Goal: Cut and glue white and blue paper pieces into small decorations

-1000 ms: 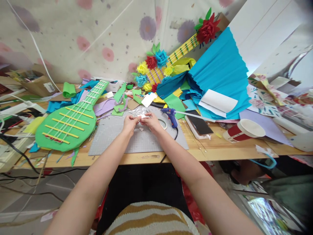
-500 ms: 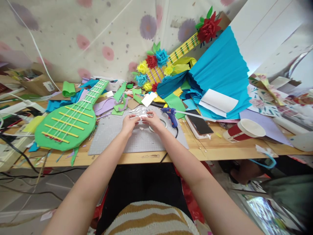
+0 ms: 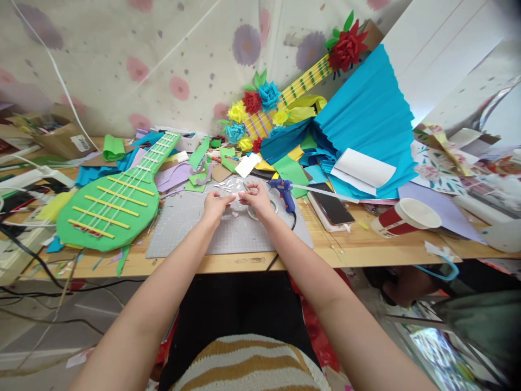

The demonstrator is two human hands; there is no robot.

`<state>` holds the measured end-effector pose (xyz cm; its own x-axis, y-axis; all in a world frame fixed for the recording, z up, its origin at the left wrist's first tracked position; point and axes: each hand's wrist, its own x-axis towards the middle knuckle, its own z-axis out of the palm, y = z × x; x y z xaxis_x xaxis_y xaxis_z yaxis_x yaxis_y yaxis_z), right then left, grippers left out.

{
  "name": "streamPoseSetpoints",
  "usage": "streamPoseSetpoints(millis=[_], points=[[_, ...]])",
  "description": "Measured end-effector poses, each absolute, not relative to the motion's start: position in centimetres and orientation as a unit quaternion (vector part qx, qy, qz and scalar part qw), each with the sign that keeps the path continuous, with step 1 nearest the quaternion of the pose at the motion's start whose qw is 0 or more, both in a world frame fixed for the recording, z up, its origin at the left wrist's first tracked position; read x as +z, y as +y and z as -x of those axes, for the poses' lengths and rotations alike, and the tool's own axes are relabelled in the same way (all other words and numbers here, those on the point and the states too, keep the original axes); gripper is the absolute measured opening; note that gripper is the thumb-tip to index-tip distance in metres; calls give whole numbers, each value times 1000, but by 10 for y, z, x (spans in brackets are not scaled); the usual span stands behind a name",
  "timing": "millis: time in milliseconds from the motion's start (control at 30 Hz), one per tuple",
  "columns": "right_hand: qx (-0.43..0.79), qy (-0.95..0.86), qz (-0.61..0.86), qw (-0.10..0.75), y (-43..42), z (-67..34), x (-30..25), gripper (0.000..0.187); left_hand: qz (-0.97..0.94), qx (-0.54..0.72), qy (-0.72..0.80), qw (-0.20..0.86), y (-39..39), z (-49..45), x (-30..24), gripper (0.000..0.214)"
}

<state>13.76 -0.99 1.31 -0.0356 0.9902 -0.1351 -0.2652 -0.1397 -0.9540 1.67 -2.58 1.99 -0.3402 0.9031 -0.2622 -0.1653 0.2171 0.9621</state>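
Observation:
My left hand (image 3: 216, 206) and my right hand (image 3: 258, 199) meet over a grey cutting mat (image 3: 179, 231). Their fingertips pinch a small white piece (image 3: 239, 196), mostly hidden by the fingers. Several short white strips (image 3: 230, 185) lie on the mat just beyond. A white scrap (image 3: 235, 214) rests below the fingers. Partly covered by my right hand is a pale ring-shaped roll (image 3: 275, 206), which looks like tape. A blue glue gun (image 3: 286, 194) lies right of my right hand, a clear glue stick in its back.
On the left lies a green paper lute (image 3: 118, 190). Behind stands a yellow instrument neck (image 3: 303, 81) with paper flowers. Pleated blue paper (image 3: 366, 119), a phone (image 3: 331, 204) and a paper cup (image 3: 407, 217) are at right. Another person's hand (image 3: 407, 288) shows below the table edge.
My fingertips have drawn slightly apart, and the right fingers have shifted on the white piece. The other things on the table stay where they were.

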Motion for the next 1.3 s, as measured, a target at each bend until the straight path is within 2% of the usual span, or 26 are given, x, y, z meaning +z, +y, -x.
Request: streamPoseSetpoints(millis=[300, 600, 900, 1200, 1300], points=[[625, -387, 437, 518, -11, -139, 12, 50, -321, 543, 581, 514, -24, -16, 18, 57], [641, -372, 430, 516, -10, -139, 11, 41, -317, 532, 567, 543, -23, -19, 23, 60], [642, -407, 411, 503, -12, -139, 5, 59, -284, 572, 564, 523, -20, -26, 19, 52], [608, -395, 479, 495, -14, -134, 6, 53, -303, 554, 596, 497, -22, -23, 15, 47], [609, -392, 480, 495, -14, -135, 8, 54, -299, 537, 580, 534, -23, -19, 19, 41]])
